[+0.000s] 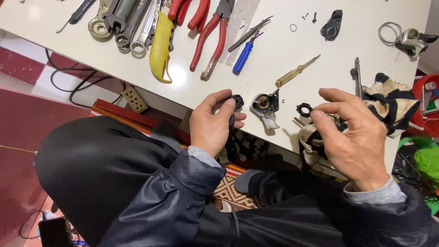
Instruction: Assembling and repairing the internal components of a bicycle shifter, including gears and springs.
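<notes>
Black, round toothed part [237,100] is being pinched between thumb and fingers of the left hand [212,123] at the white table's [274,55] near edge. Right hand [352,132], fingers curled, is gripping a black-and-cream rag [393,105]; a black toothed ring [303,110] is lying just left of its fingertips.

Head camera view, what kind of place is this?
Probably a home repair bench: a white table strewn with red-handled pliers and wrenches, with small dismantled metal parts lying between the left hand and right hand.
</notes>
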